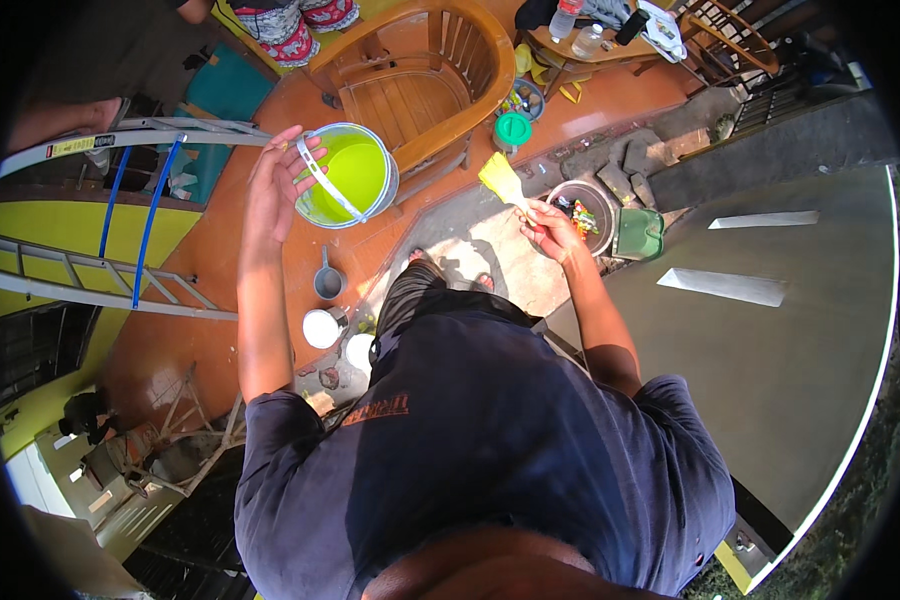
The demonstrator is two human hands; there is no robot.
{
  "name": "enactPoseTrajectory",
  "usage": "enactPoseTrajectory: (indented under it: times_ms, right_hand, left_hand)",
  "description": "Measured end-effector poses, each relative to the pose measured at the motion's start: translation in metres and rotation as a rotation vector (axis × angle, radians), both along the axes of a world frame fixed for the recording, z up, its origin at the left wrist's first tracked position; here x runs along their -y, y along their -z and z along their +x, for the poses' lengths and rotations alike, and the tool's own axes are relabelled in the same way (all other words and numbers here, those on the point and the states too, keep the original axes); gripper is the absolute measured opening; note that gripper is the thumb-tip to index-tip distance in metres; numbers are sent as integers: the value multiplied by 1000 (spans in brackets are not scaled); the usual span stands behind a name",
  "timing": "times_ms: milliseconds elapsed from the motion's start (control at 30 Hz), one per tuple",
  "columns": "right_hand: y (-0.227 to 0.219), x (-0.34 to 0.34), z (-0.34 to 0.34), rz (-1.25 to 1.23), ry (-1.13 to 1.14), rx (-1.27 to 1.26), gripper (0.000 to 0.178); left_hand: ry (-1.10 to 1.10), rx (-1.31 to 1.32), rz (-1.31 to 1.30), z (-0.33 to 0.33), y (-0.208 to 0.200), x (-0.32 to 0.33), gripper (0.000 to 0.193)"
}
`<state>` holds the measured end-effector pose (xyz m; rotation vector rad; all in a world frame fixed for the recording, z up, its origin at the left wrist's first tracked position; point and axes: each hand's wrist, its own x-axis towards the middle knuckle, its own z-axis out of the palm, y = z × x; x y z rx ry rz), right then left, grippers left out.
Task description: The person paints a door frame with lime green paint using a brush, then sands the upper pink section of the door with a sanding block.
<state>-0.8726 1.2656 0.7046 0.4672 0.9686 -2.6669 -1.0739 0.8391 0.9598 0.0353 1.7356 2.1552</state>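
My left hand [272, 187] is raised at the left, its fingers at the white handle of a paint bucket [390, 195]; the handle appears to hang across them. Bright yellow-green paint [355, 170] shows inside, and the bucket's outer wall is pale. In my right hand [555, 230] is a paintbrush [502, 180], gripped by its handle, with bristles coated yellow-green and pointing up and left. Brush and bucket are apart.
A wooden armchair [410, 90] stands beyond the bucket. An aluminium ladder [130, 290] with blue braces is at left. White containers [321, 328] and a grey dipper [329, 282] sit on the floor. A grey wall [770, 350] rises at right. Another person [280, 30] is at the top left.
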Motion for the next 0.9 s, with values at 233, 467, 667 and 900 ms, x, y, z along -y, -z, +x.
enactPoseTrajectory:
  times_ms: [233,467,667,900]
  right_hand:
    - [-2,0,-50,-37,218,9,35]
    - [-3,18,-90,-64,186,120,36]
    - [-12,8,-150,-76,99,159,32]
    - [-12,-28,-206,48,-16,205,29]
  left_hand:
    - [136,98,35,-121,27,-15,49]
    - [216,264,-45,-215,130,-40,50]
    - [201,384,-89,-286,240,-84,47]
    - [71,608,-223,-332,358,-120,35]
